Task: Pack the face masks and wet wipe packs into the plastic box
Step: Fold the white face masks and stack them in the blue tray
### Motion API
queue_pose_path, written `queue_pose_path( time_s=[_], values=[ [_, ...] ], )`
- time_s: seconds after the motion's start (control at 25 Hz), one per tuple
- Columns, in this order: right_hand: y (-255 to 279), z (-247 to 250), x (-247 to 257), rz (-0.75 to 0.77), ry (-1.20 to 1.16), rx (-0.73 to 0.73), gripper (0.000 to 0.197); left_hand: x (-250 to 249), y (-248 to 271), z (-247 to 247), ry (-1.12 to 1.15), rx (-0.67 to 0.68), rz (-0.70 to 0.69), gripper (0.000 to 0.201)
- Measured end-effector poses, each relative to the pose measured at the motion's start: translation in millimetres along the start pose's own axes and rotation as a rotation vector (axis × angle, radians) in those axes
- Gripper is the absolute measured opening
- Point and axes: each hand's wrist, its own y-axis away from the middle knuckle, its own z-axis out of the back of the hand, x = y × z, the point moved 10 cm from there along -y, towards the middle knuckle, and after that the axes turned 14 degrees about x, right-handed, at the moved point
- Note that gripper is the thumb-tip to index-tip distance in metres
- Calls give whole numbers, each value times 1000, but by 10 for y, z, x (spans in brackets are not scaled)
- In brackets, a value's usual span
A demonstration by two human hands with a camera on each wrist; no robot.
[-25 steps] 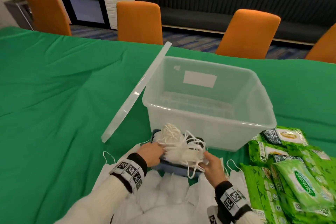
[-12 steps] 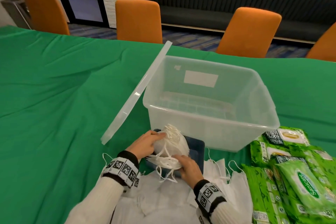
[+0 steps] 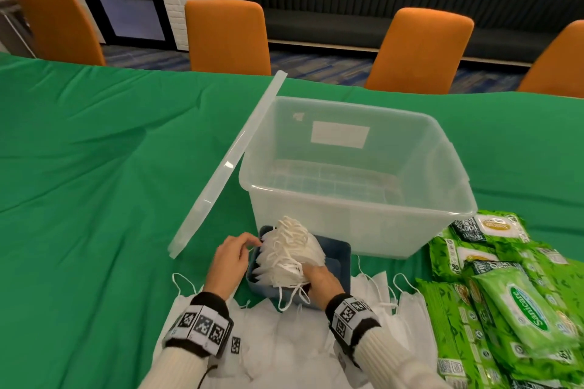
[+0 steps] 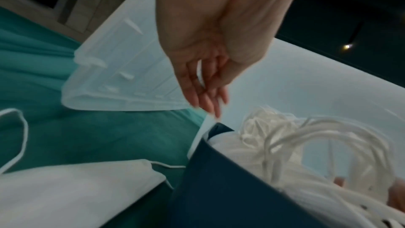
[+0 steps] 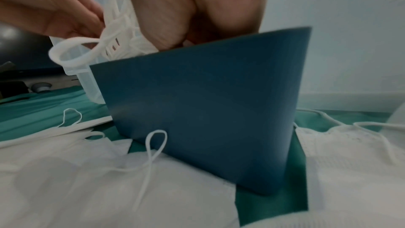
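Gripping the mask stack [image 3: 286, 254] in the blue tray [image 3: 336, 257], right hand [image 3: 320, 279]'s curling around it; left hand [image 3: 229, 257]'s fingers are loose, touching its edge.

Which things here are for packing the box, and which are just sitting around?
For the job:
stack of masks
loose masks
wet wipe packs
plastic box
blue tray
left hand
right hand

Just there:
box lid
orange chairs
green cloth
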Motion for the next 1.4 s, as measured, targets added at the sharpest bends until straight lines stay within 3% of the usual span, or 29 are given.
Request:
queue_pose_path(
  time_s=[0.08,0.16,0.24,0.32,0.48,0.56,0.72,1.0,1.16,1.24,1.4],
  values=[
    [3,-4,17,19,-20,-13,38,118,-18,-110,-1,20,142,24],
    [-7,-35,24,15,-12,-5,37,45,-152,-347,-235,204,255,21],
    [-3,-57,20,-1,-30,4,36,-122,-274,-453,-498,314,309,32],
    [15,-56,36,0,-40,3,36,-238,-380,-501,-659,331,282,39],
    [71,18,56,-2,-29,-23,36,-295,-336,-473,-769,230,291,42],
    [84,38,55,4,-40,-54,35,-263,-293,-521,-788,252,281,48],
    [88,0,70,-2,-38,-30,35,-133,-305,-635,-515,390,285,50],
    [28,-23,2,-34,-36,-63,34,-239,-352,-726,-204,471,175,56],
    [-50,-83,-31,-29,-56,-29,37,-167,-426,-515,485,273,189,65],
    [-106,-85,-59,-18,-114,-23,40,-181,-411,-431,760,209,181,59],
    [-209,-151,-66,-62,-120,27,51,-204,-314,-173,627,121,70,32]
  ],
)
